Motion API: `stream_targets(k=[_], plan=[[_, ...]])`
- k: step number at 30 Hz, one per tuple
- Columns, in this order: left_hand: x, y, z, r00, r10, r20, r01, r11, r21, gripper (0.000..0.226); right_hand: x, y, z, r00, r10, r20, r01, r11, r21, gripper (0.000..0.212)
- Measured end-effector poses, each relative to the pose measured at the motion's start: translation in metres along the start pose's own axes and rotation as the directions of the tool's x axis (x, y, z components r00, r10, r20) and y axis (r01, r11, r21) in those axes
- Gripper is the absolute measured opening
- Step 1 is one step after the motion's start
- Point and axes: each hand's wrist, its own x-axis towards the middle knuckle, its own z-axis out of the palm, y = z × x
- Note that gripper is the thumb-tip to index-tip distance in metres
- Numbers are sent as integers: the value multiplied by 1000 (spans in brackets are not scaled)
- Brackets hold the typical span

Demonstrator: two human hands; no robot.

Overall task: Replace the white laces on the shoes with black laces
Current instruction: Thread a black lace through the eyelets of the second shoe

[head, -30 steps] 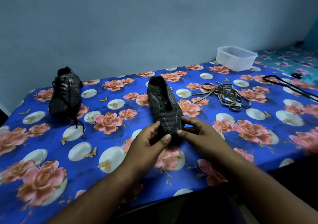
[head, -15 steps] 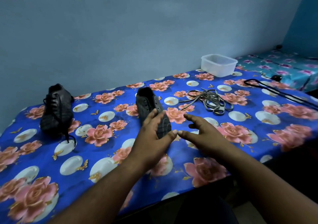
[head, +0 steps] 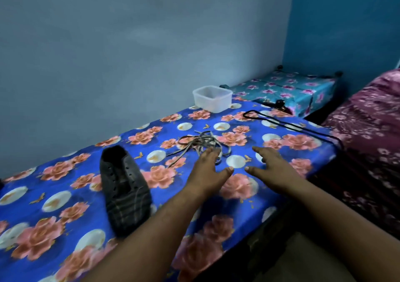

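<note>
A dark shoe [head: 124, 189] with bare eyelets lies on the blue floral table [head: 65, 206], toe toward me. To its right sits a loose pile of pale laces [head: 200, 144]. A black lace [head: 290, 127] stretches across the table's far right corner. My left hand [head: 208, 170] hovers with straight fingers, its fingertips over the near edge of the pale pile. My right hand [head: 273, 166] reaches out flat beside it, holding nothing, short of the black lace.
A clear plastic tub [head: 212, 98] stands at the back by the wall. A turquoise floral surface [head: 287, 91] lies beyond the table. A maroon patterned bed [head: 368, 141] borders the right side. The table's front edge is near my forearms.
Both hands left the shoe and moved right toward the laces. The view swung right, so the second shoe at the left has gone out of sight.
</note>
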Motion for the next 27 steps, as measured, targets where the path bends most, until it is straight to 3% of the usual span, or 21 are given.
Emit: stream_targets(k=[7, 12, 17, 27], plan=[[54, 28, 61, 986, 64, 154, -90, 981, 170, 79, 34, 55, -34, 991, 86, -99, -109, 963, -246, 84], [81, 38, 91, 980, 66, 185, -119, 948, 295, 82, 51, 72, -48, 982, 143, -125, -181, 905, -384, 81], [81, 32, 113, 968, 43, 247, -157, 873, 462, 87, 65, 91, -55, 968, 214, -128, -248, 874, -419, 83], [79, 32, 114, 970, 31, 243, -149, 863, 483, 87, 103, 103, -69, 936, 333, -117, -349, 822, -450, 72]])
